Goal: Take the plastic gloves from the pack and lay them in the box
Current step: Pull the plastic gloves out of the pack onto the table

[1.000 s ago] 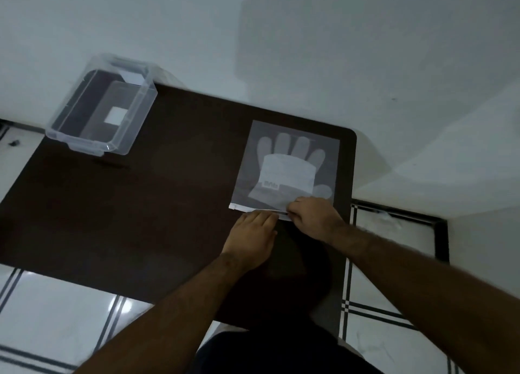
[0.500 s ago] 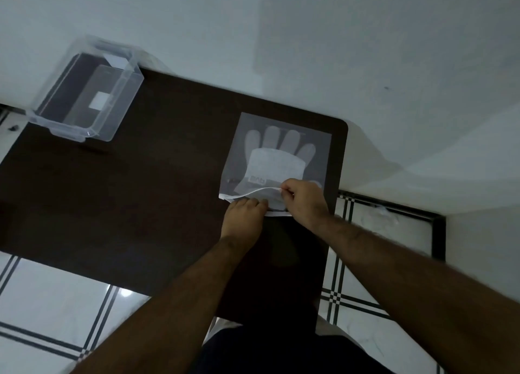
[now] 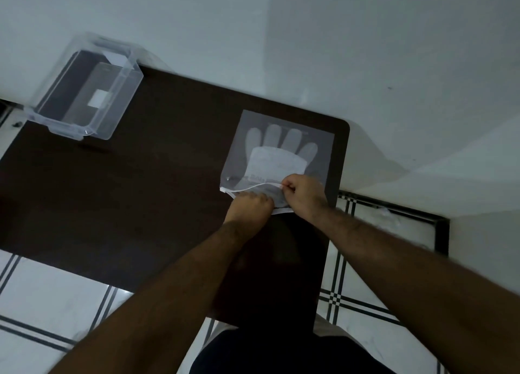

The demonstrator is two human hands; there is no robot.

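The pack's [image 3: 277, 151] mouth has just parted: right grip [image 3: 305, 195] pinches the upper flap, left grip [image 3: 251, 206] holds the lower. Gloves [image 3: 278, 159] beyond both grips, reachable next.

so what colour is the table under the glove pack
Dark brown table, under the translucent glove pack; head view.

A dark brown desk [image 3: 135, 193] with a rounded far right corner stands against a pale wall [image 3: 309, 35]. Below and to the right lies a floor [image 3: 56, 294] of white tiles crossed by thin dark double lines. A black frame [image 3: 441, 233] runs along the foot of the wall at the right. The person's dark clothing [image 3: 281, 354] shows at the bottom edge.
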